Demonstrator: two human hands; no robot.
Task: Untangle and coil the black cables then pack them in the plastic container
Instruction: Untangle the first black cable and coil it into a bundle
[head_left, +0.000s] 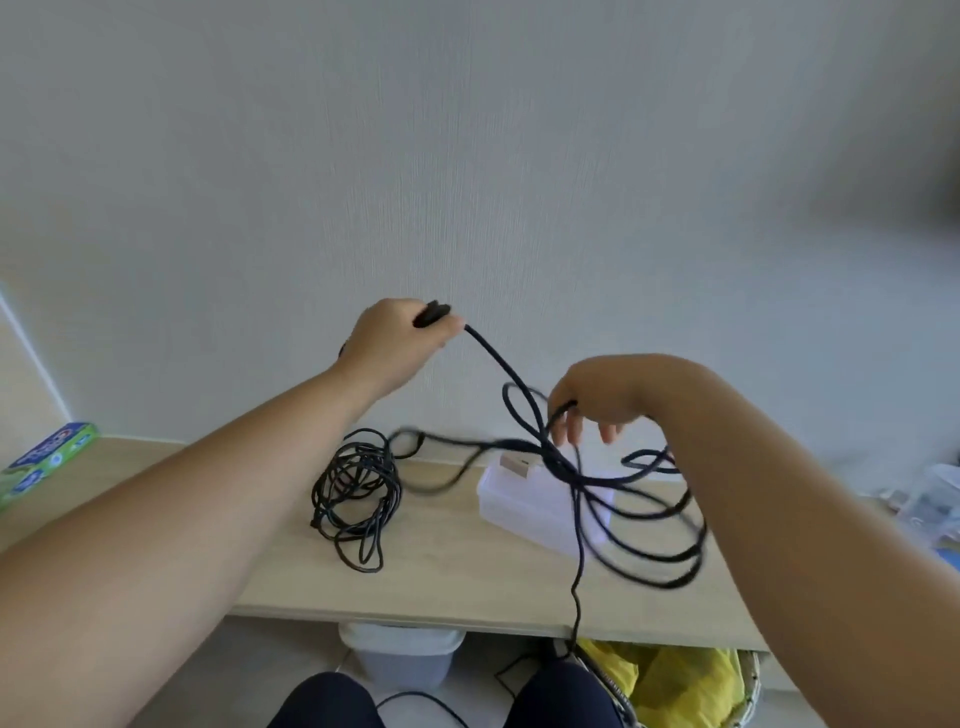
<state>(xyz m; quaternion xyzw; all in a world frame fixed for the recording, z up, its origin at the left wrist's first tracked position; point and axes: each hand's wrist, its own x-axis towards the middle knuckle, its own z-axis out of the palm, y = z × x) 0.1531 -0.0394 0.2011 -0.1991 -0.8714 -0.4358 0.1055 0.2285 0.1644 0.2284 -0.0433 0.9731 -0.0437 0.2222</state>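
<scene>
Two hands hold one black cable above the table.

The left hand, raised, curls its fingers round the cable's plug end; the strand slopes down to the right hand, lower, which pinches a loop while more blurred loops hang beneath it over the plastic container. A second black cable lies loosely coiled on the table just left of the container. At the far left edge a green box carries blue lettering too blurred to read.
</scene>
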